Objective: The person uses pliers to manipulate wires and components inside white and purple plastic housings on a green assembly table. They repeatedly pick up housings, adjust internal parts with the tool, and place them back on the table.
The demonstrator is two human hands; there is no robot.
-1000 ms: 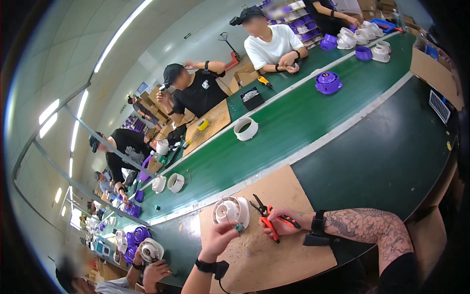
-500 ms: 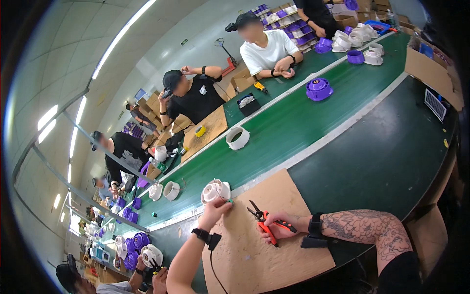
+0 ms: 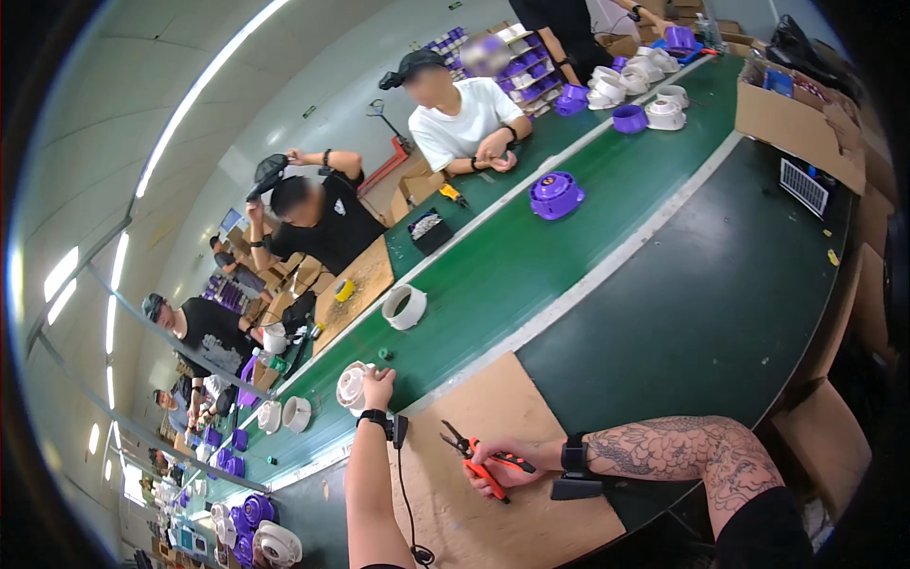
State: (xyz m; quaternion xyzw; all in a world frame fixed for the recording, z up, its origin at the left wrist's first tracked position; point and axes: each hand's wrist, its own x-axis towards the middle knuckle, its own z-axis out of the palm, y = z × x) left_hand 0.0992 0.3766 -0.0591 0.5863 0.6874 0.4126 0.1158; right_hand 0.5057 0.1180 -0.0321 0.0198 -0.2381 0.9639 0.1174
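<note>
At the near edge of the green conveyor belt, my left hand (image 3: pixel 378 388) grips the right side of a white round plastic housing (image 3: pixel 350 384), its fingers bent over the rim. A small green part (image 3: pixel 384 354) lies on the belt just beyond that hand. Above a sheet of brown cardboard (image 3: pixel 559 507), my right hand (image 3: pixel 502 465) is closed round a pair of pliers (image 3: pixel 486 471) with orange and black handles. The pliers' dark jaws point up and left, apart from each other and with nothing between them.
On the belt stand a white ring (image 3: pixel 404 307), a purple housing (image 3: pixel 556 195) and more white and purple parts. An open carton (image 3: pixel 791 119) and a small solar panel (image 3: pixel 803 188) are at the right. Co-workers sit across the belt. A cable hangs from my left wrist.
My left hand has moved forward with the white housing, farther onto the belt. My right hand still holds the pliers. My view has turned right. A co-worker opposite is lifting a cap.
</note>
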